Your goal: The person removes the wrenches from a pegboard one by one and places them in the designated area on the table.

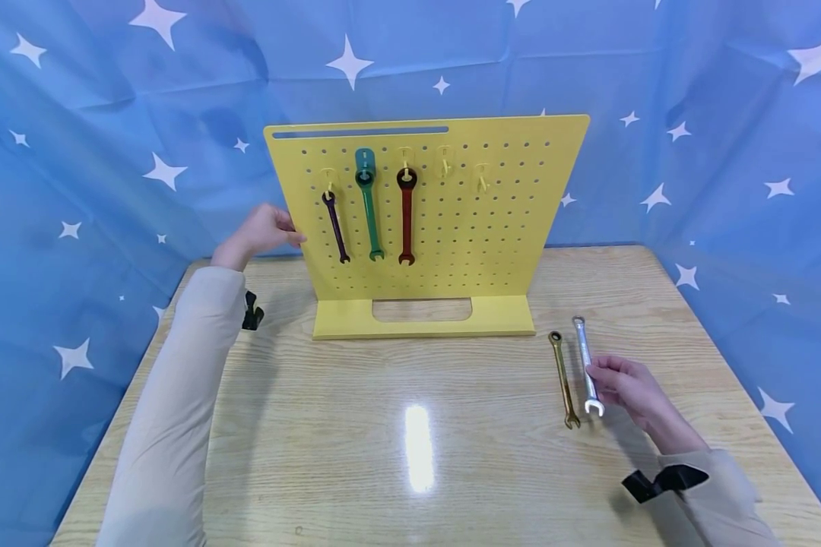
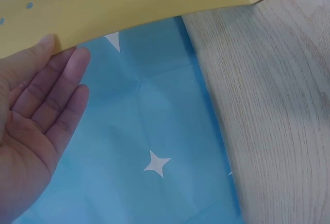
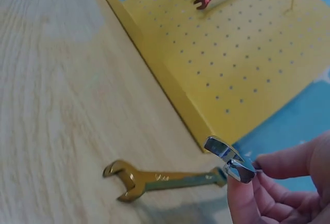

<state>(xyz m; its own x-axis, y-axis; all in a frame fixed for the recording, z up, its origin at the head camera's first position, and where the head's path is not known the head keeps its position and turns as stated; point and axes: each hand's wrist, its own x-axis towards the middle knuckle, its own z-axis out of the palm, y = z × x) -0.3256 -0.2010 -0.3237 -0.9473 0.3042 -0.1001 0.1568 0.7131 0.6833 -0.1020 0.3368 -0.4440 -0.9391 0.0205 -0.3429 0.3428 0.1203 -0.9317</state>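
Observation:
My left hand (image 1: 265, 228) pinches the left edge of a yellow pegboard (image 1: 479, 251), thumb on the front and fingers behind, also seen in the left wrist view. On its hooks hang a purple wrench (image 1: 336, 228), a green wrench (image 1: 370, 213) and a red wrench (image 1: 407, 220), open ends down. My right hand (image 1: 626, 387) grips a silver combination wrench (image 1: 584, 349) by its shaft. In the right wrist view its open jaw end points toward the camera. Left of it, a gold wrench (image 1: 562, 380) lies on the table, open end toward me.
Two bare yellow hooks, one being the rightmost hook (image 1: 482, 182), stick out right of the red wrench. The pegboard's base (image 1: 342, 323) stands on a wooden table (image 1: 315, 456). A blue curtain (image 1: 417, 61) with white stars surrounds the table's back and sides.

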